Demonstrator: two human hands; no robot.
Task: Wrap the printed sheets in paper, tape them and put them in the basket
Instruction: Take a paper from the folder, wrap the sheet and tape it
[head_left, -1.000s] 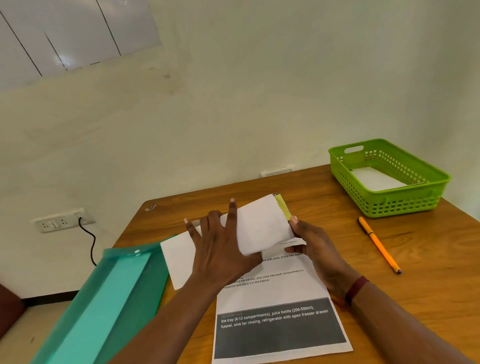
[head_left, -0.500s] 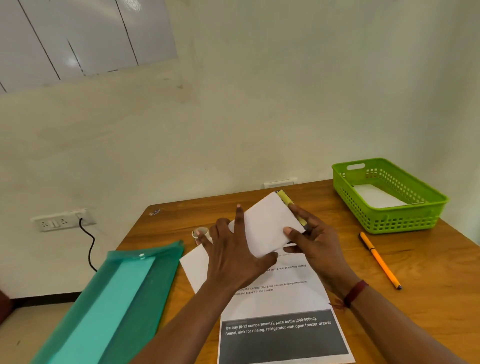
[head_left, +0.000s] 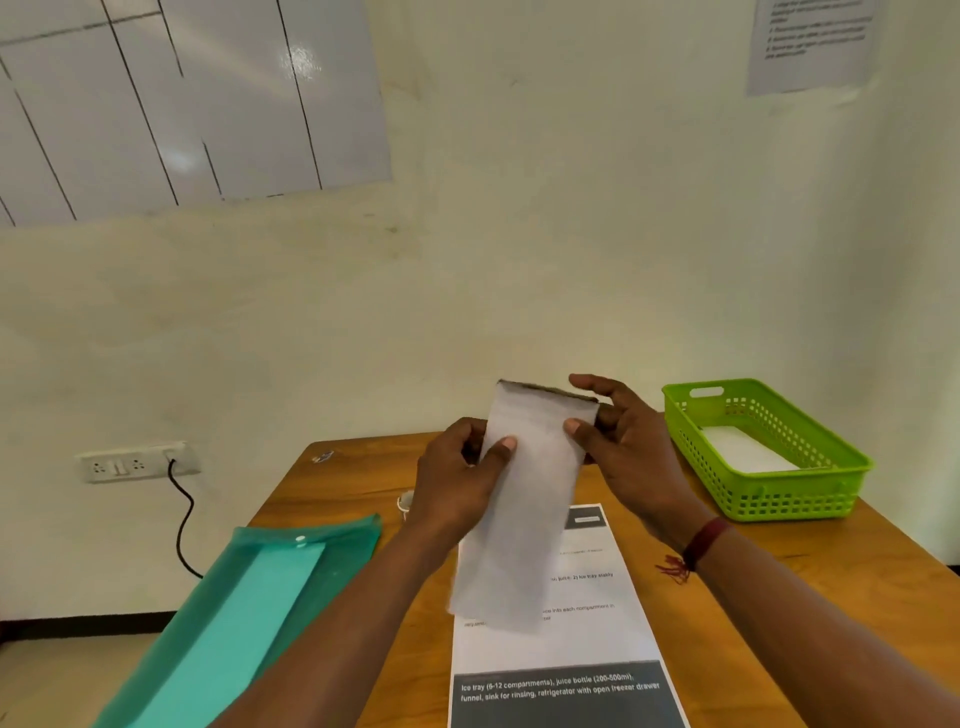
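Both hands hold a folded white paper packet (head_left: 524, 514) upright in the air above the wooden table (head_left: 810, 587). My left hand (head_left: 460, 480) grips its left edge, thumb on the front. My right hand (head_left: 623, 447) pinches the upper right corner, fingers curled over the top fold. A printed sheet (head_left: 566, 649) with a dark text band lies flat on the table beneath. The green plastic basket (head_left: 810, 499) stands at the table's right rear with a white sheet inside.
A teal plastic folder (head_left: 244, 618) hangs over the table's left edge. A small roll of tape (head_left: 405, 503) peeks out behind my left wrist. A wall socket (head_left: 130, 462) with a black cable is on the left.
The folded paper has been lifted off the table and turned upright; both hands now grip it in the air. The head has tilted up, and the orange pen is out of sight.
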